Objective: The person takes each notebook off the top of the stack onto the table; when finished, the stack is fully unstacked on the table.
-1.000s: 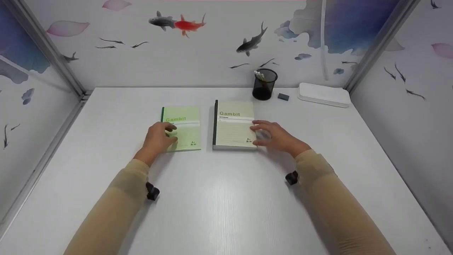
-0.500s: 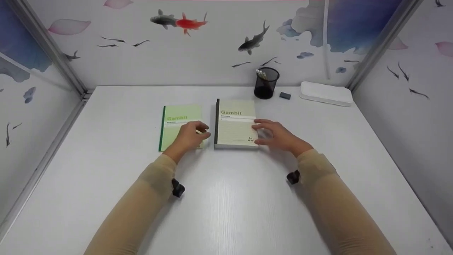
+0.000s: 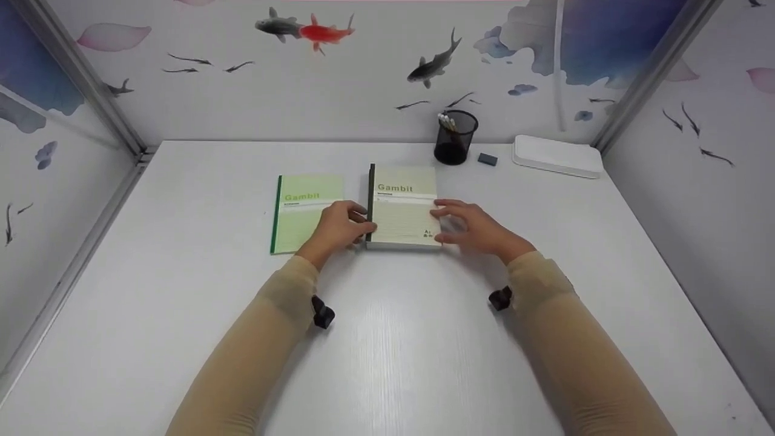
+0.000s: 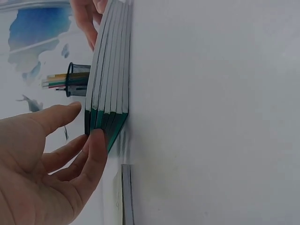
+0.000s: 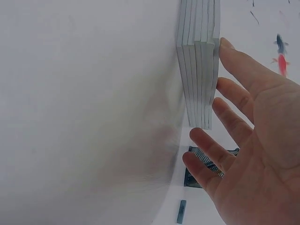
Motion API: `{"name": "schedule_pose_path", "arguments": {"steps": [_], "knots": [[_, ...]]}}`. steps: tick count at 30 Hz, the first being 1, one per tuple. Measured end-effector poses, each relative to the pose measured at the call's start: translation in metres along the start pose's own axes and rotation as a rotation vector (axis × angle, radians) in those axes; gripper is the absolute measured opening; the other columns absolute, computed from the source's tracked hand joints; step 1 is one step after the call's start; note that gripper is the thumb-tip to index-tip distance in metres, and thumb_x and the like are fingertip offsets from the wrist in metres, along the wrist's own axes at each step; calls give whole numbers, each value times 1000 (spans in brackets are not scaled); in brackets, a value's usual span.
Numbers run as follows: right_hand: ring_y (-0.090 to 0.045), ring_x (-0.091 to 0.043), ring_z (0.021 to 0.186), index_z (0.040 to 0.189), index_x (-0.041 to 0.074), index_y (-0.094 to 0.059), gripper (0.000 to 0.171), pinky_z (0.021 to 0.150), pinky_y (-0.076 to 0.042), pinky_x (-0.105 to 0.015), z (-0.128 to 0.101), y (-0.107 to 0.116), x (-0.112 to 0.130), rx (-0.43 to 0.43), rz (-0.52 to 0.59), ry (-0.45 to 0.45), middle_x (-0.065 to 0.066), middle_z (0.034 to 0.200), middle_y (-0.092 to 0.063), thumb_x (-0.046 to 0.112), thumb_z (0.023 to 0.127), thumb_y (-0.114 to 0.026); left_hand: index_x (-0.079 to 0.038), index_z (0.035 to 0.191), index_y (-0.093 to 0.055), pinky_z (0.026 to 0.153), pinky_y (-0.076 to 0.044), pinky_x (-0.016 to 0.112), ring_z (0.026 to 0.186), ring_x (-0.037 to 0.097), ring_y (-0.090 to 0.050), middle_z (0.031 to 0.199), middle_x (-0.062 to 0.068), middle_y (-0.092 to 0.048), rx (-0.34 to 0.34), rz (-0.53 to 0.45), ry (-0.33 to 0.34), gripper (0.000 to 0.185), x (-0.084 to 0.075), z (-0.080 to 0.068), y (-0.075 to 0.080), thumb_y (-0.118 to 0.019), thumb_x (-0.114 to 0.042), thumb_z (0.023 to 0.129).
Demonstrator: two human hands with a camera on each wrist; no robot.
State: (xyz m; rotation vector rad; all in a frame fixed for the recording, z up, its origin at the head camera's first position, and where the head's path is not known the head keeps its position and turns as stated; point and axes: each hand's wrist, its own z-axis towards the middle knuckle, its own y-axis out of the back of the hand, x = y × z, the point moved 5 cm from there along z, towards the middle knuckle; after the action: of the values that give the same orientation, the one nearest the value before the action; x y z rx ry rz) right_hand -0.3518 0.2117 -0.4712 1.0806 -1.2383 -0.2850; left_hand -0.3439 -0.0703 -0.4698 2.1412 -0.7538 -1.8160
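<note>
A stack of several notebooks (image 3: 402, 215) lies on the table, its pale "Gambit" cover facing up and its dark spines toward the left. My left hand (image 3: 340, 229) is at the spine side; in the left wrist view its fingertips meet the green spines (image 4: 100, 119), while the thumb hovers beside the top cover. At the opposite edge is my right hand (image 3: 475, 227), fingers spread and loosely bent, thumb at the top notebook's edge in the right wrist view. A light green notebook (image 3: 300, 227) lies to the left, partly behind the left hand.
A black mesh pen holder (image 3: 455, 142) with several pencils stands at the back, near a small dark eraser (image 3: 487, 159). A white case (image 3: 557, 156) lies at the back right corner. Printed walls enclose the white table (image 3: 387, 339).
My left hand has moved right, from over the green notebook to the stack's spine side. The right hand stays at the stack's right edge. The green notebook sits slightly farther left.
</note>
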Motion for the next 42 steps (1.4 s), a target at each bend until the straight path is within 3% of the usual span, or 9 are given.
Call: {"name": "schedule_pose_path", "arguments": {"steps": [11,18,22,28,33,42], "knots": [[-30,-37,152,146,12,-58,59,125,-22,-57,3,0,0,-19,-39,7,-7,166,-39,29,93,-78,1,130,-65,96,-55,39,113,27,-66,121,16,-70,-37,30,27,43,-3,0,2,-78,-14,91],[-32,-36,152,146,16,-59,59,125,-24,-56,1,4,1,-37,-69,4,-6,166,-38,32,93,-78,0,134,-62,92,-57,34,112,24,-67,129,16,-68,-2,-13,84,44,-1,1,5,-75,-12,93],[-33,-35,152,148,16,-57,61,125,-24,-55,-1,3,1,-36,-60,-9,-7,163,-43,31,93,-79,0,138,-60,85,-59,31,104,23,-69,130,16,-68,49,-102,94,50,6,4,7,-76,-10,92],[-35,-33,152,150,17,-53,67,126,-25,-54,-1,3,-1,-27,-37,-47,-7,161,-45,30,91,-81,-6,145,-56,89,-60,34,108,24,-72,133,14,-68,104,-276,149,61,18,8,8,-80,-8,88],[-31,-33,154,147,15,-57,61,127,-23,-55,-1,4,-1,-11,-66,-32,-8,163,-43,27,92,-80,-13,148,-50,83,-61,35,105,24,-72,134,15,-66,128,-363,136,64,21,5,12,-76,-5,90],[-28,-35,155,148,21,-57,58,126,-21,-58,0,2,1,25,-102,-69,-4,166,-38,32,95,-77,-15,147,-47,79,-61,33,101,21,-72,136,17,-65,113,-504,153,63,38,-11,40,-68,0,90]]}}
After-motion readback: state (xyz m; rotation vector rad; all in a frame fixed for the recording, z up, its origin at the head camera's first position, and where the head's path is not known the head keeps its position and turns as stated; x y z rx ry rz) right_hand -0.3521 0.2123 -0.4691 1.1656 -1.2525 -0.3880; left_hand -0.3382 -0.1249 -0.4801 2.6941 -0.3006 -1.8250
